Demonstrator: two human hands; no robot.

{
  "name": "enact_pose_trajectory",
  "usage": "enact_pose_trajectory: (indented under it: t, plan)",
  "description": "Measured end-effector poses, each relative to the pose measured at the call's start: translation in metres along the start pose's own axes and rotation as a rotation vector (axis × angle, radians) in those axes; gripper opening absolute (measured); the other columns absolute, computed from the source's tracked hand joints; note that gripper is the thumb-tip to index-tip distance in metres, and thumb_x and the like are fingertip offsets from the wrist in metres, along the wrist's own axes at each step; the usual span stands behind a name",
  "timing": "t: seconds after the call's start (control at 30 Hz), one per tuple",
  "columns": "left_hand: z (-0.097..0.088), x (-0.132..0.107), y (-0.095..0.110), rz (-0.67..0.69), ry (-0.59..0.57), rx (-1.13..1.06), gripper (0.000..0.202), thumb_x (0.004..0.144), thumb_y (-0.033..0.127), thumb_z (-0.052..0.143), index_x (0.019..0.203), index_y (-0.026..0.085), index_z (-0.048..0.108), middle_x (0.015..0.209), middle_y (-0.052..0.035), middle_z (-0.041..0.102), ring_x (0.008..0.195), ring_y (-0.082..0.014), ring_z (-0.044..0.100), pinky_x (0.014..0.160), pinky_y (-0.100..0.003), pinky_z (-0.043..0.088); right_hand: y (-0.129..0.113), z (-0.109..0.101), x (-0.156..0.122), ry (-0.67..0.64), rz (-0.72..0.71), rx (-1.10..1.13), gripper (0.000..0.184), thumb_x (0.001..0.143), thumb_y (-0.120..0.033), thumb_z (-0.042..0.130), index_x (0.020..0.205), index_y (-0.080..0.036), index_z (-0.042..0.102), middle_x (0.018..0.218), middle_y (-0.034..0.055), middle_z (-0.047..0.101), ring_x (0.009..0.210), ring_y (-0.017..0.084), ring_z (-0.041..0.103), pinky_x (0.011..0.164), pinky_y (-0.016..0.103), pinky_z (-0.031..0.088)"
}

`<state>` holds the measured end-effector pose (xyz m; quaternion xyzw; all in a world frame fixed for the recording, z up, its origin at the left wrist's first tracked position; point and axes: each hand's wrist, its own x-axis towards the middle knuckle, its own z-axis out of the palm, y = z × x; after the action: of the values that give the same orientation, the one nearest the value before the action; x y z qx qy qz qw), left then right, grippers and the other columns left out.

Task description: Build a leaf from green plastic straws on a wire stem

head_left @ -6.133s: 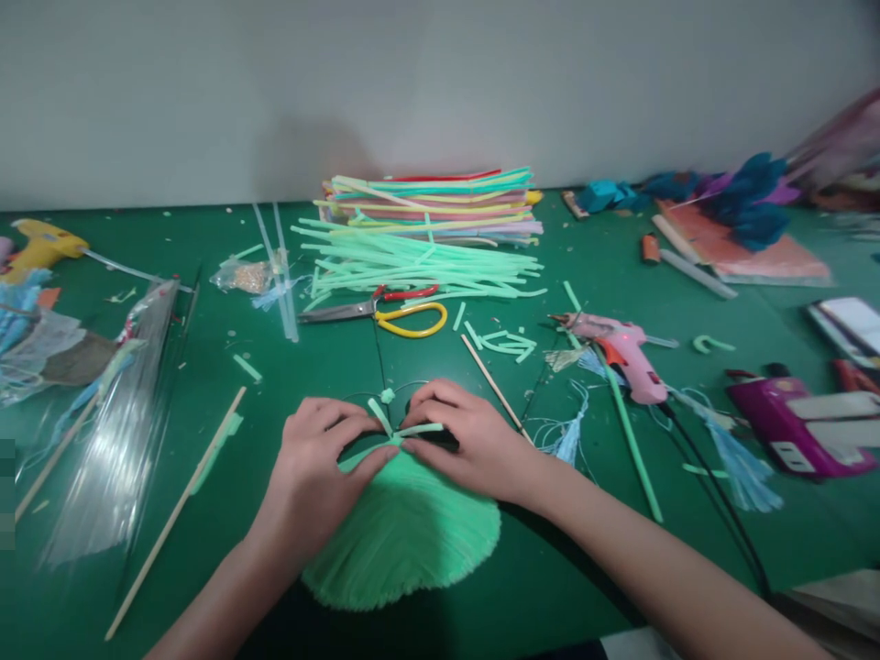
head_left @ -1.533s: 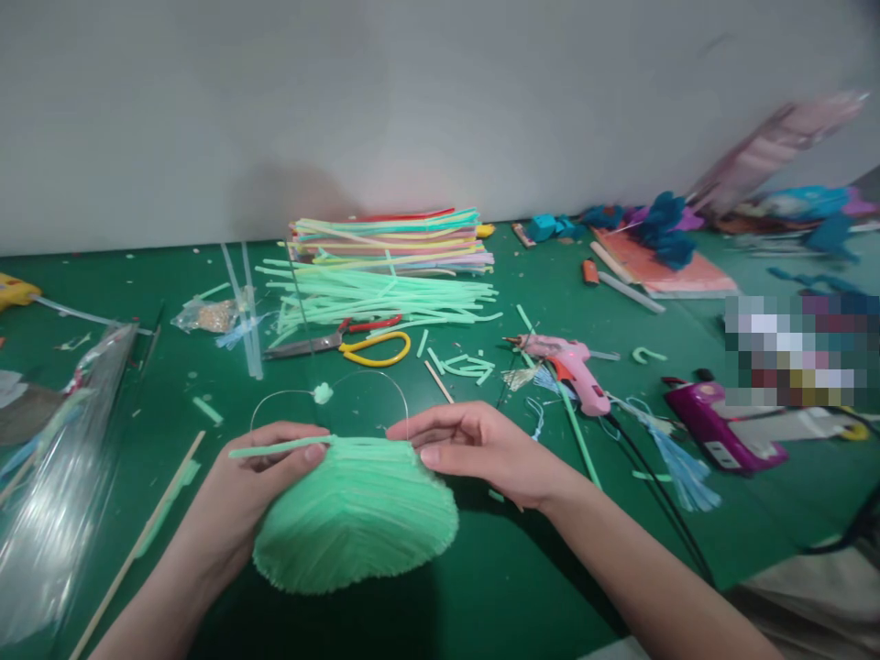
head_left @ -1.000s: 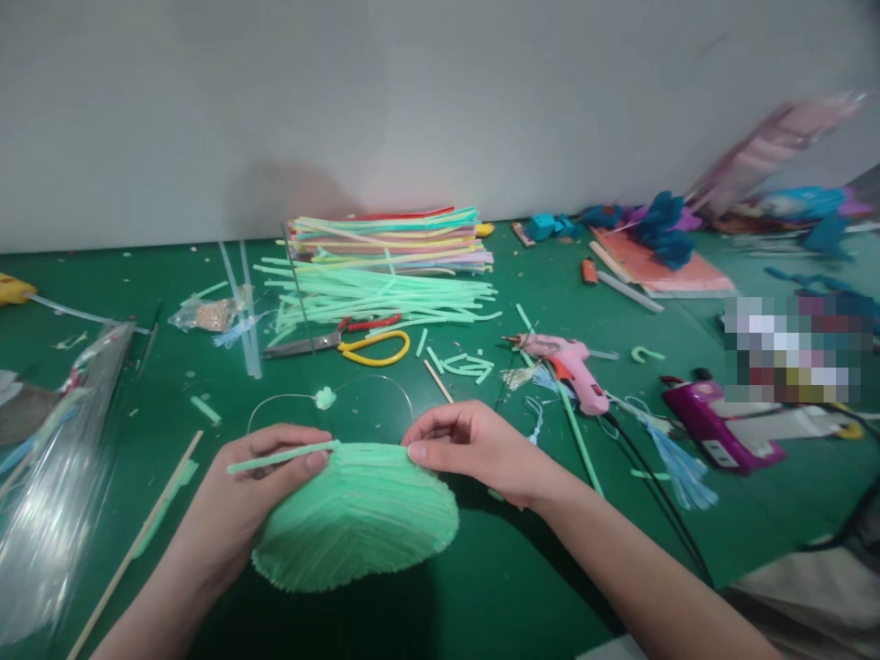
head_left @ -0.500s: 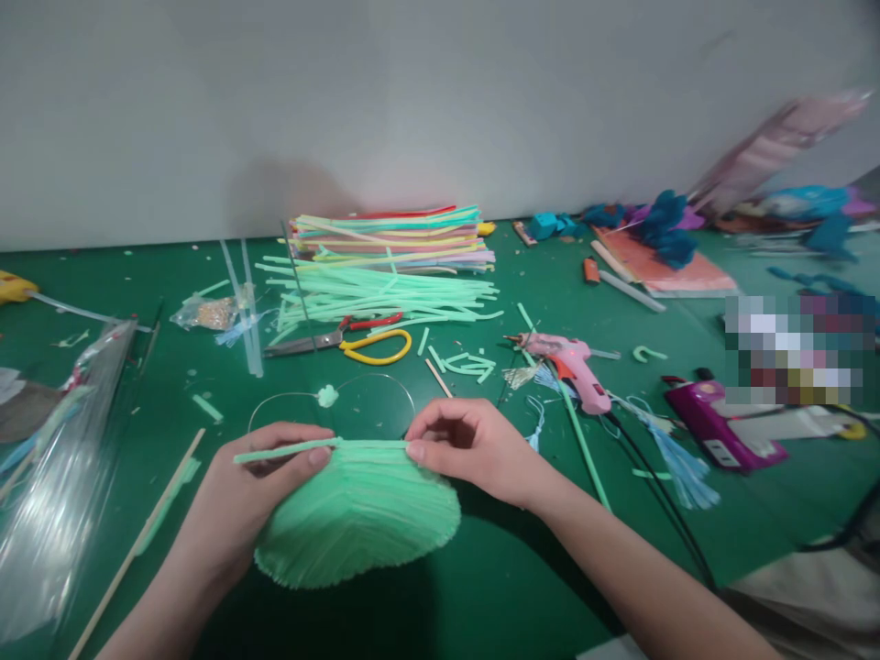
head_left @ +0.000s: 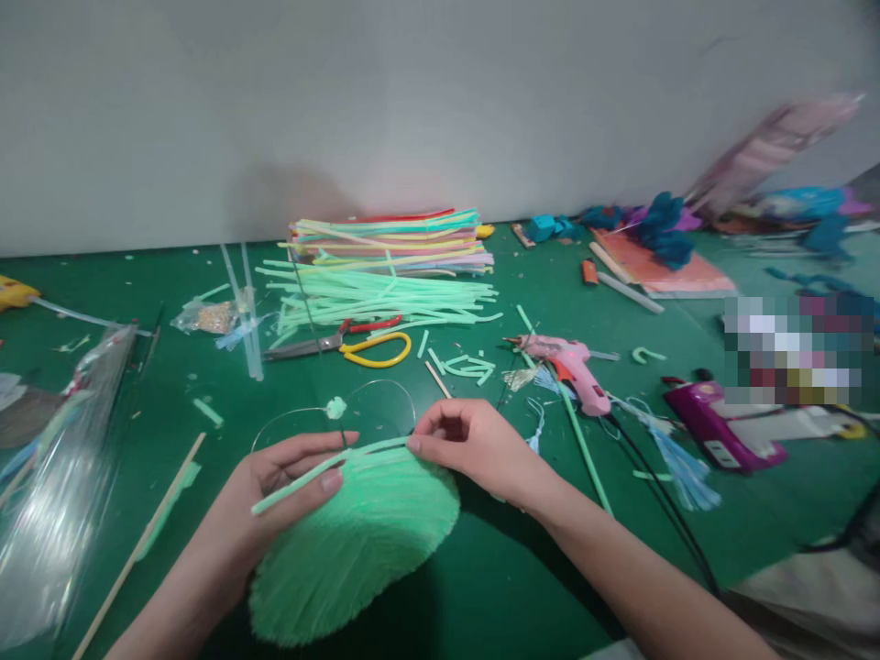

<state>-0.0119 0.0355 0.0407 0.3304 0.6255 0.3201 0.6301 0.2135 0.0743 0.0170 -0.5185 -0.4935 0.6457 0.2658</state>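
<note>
A mint-green fan-shaped piece (head_left: 364,541), ribbed like rows of pipe cleaners, hangs between my hands above the table. Along its upper edge lies a green pipe cleaner (head_left: 295,485), its loose end sticking out past my left thumb. My left hand (head_left: 275,490) is closed on the piece's upper left side, thumb in front and fingers behind. At the right end of that edge, my right hand (head_left: 474,449) pinches the pipe cleaner between thumb and forefinger. A thin wire loop with a small green flower (head_left: 335,407) rises behind the upper edge.
Bundled pipe cleaners (head_left: 385,284) lie at the back, with scissors (head_left: 344,346) in front. To the right are a pink glue gun (head_left: 564,357) with its cord, blue tassels (head_left: 677,467) and a purple tool (head_left: 715,426). A wooden stick (head_left: 144,536) and clear plastic sleeves (head_left: 69,513) lie left.
The fan-shaped piece has tilted, its lower left side dropping toward me. The pipe cleaner's loose left end has come down, and the small flower has shifted slightly right.
</note>
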Motion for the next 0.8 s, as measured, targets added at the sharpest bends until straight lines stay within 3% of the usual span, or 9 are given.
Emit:
enact_pose_trajectory:
  t: [0.23,0.43,0.57,0.63,0.8]
  plan:
    - [-0.008,0.01,-0.007,0.054,0.011,0.029,0.045,0.058,0.04,0.087,0.096,0.022,0.073,0.098,-0.0066,0.079,0.092,-0.0234,0.072,0.074,-0.025,0.056,-0.005,-0.007,-0.004,-0.184,0.025,-0.075,0.026,0.066,-0.031,0.084,0.072,-0.016,0.065,0.061,-0.0041,0.058,0.056,0.008,0.048,0.051,0.019,0.035]
    - [-0.011,0.013,-0.011,0.111,0.076,0.133,0.046,0.058,0.04,0.087,0.098,0.023,0.07,0.088,-0.0029,0.079,0.081,-0.0204,0.073,0.071,-0.025,0.055,-0.006,-0.018,-0.005,-0.35,0.039,-0.154,0.031,0.068,-0.039,0.082,0.083,-0.015,0.069,0.065,-0.001,0.062,0.059,0.01,0.052,0.051,0.02,0.038]
    - [-0.014,0.015,-0.013,0.1,0.085,0.139,0.048,0.059,0.039,0.087,0.1,0.023,0.069,0.086,-0.0032,0.078,0.08,-0.0219,0.073,0.071,-0.028,0.056,-0.006,-0.02,-0.006,-0.329,0.002,-0.169,0.031,0.071,-0.04,0.08,0.085,-0.015,0.069,0.065,-0.0009,0.062,0.058,0.009,0.051,0.051,0.02,0.037]
    - [-0.017,0.015,-0.013,0.105,0.045,0.093,0.046,0.059,0.036,0.087,0.099,0.022,0.069,0.089,-0.0046,0.078,0.085,-0.0234,0.073,0.073,-0.028,0.056,-0.006,-0.019,-0.006,-0.31,-0.011,-0.159,0.03,0.071,-0.04,0.08,0.083,-0.015,0.068,0.063,-0.0016,0.06,0.057,0.009,0.049,0.05,0.02,0.036]
    - [-0.03,0.011,-0.009,0.053,-0.227,-0.153,0.048,0.063,0.027,0.082,0.109,0.023,0.07,0.121,-0.0095,0.071,0.112,-0.0288,0.066,0.089,-0.031,0.054,-0.003,-0.017,-0.003,-0.221,-0.019,-0.117,0.029,0.071,-0.039,0.08,0.079,-0.016,0.066,0.062,-0.002,0.059,0.056,0.009,0.049,0.051,0.021,0.035]
